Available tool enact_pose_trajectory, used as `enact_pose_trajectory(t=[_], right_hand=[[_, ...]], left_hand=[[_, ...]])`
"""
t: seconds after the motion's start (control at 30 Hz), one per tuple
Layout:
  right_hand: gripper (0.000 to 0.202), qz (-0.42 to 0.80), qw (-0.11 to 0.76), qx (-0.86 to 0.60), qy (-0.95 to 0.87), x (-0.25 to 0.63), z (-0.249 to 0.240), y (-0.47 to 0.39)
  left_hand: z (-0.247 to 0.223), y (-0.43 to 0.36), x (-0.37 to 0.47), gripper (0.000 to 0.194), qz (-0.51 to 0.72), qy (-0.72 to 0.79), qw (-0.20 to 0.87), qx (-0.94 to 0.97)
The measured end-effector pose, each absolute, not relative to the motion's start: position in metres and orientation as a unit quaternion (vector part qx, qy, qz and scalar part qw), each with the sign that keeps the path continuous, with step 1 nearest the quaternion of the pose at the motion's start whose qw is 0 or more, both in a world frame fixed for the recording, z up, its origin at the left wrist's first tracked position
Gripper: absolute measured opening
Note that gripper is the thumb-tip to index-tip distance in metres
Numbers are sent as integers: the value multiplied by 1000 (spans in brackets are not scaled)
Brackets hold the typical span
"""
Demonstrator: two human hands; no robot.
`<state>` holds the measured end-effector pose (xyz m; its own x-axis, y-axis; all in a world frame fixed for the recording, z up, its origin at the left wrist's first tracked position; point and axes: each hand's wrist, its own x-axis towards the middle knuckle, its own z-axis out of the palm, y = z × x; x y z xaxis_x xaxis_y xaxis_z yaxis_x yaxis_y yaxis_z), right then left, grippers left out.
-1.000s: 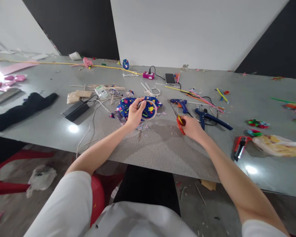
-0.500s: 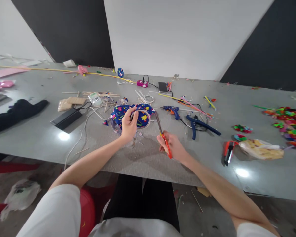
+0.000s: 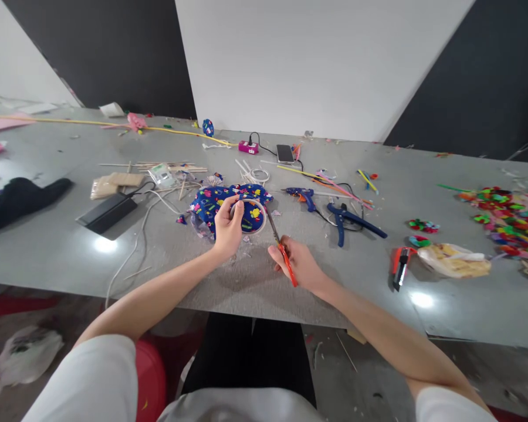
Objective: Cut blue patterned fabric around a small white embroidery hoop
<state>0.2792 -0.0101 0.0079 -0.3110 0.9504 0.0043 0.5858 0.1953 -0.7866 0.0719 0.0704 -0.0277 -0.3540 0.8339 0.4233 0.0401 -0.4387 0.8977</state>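
Observation:
My left hand (image 3: 229, 227) grips a pale ring (image 3: 264, 225) by its left side, thumb over the rim. Blue fabric with a colourful print (image 3: 205, 202) lies beneath and behind it, and the same print shows inside the ring. In my right hand (image 3: 297, 262) are orange-handled scissors (image 3: 289, 268), fingers closed around the handles. Their blades point up and away, the tips beside the ring's right edge. Whether the blades touch the fabric is too small to tell. Small fabric scraps (image 3: 246, 239) lie just below the ring.
To the right are a blue glue gun (image 3: 303, 197), a blue plier-like cutter (image 3: 349, 223), a red and black utility knife (image 3: 402, 266) and a colourful pile (image 3: 506, 220). Leftward sit a black box (image 3: 108, 212), a white cable (image 3: 143, 234) and thin wooden sticks (image 3: 158, 166). A phone (image 3: 285, 153) lies farther back.
The scissors and my right hand have shifted slightly left and lower, bringing the blades closer to the ring's edge. My left hand keeps its hold. The whole view has shifted a little.

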Motion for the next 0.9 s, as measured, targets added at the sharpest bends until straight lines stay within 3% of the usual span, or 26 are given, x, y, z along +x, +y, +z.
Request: enact_pose_trajectory(t=[0.43, 0.9], right_hand=[[50, 404, 251, -527, -704, 276, 12, -13], [60, 378, 256, -550, -699, 276, 14, -9]], left_hand=[[-17, 60, 77, 39, 662, 464, 282, 517], [-18, 65, 74, 44, 659, 458, 289, 522]])
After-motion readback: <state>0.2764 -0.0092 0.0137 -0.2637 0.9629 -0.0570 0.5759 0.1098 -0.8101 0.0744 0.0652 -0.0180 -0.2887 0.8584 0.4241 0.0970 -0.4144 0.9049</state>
